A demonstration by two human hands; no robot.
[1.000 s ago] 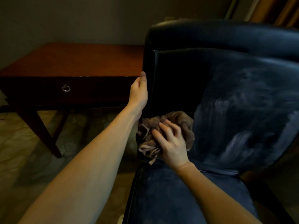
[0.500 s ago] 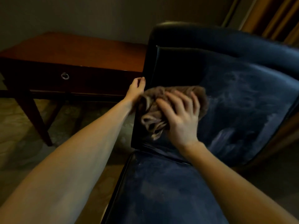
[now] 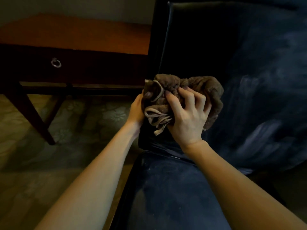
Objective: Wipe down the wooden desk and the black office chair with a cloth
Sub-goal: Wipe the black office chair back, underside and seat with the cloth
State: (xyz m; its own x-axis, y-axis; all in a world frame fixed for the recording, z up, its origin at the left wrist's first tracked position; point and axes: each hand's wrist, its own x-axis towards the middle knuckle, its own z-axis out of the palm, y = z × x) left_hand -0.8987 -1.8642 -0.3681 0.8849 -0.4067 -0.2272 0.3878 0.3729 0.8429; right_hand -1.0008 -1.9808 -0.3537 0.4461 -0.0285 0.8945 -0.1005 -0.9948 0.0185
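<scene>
The person is standing over a black chair (image 3: 207, 47) in a dim room. Their right hand (image 3: 187, 117) is squeezing a brown cloth (image 3: 187, 87) — the fingers (image 3: 191, 98) are bent like claws and are digging into the soft, bunched-up fabric. The cloth is pressing against the lower left part of the chair's back, just above where the back is meeting the seat (image 3: 166, 188). A pale hem of the cloth is hanging out in loops under the thumb side of the hand.

The left hand (image 3: 137, 107) is sitting at the left edge of the chair back, right beside the cloth and touching it. Its fingers are hiding behind the cloth and the chair edge, so I cannot tell if they are gripping the chair, the cloth, or just resting there.

The chair back is showing pale, dusty smears on its right side, and the seat is looking dusty and speckled too.

To the left, the wooden desk (image 3: 74, 34) is standing near the chair — it is a reddish brown, with a drawer and a small metal ring pull (image 3: 56, 62). One dark, slanted desk leg (image 3: 29, 113) is reaching down to a carpet (image 3: 83, 117) with faint flower shapes on it.
</scene>
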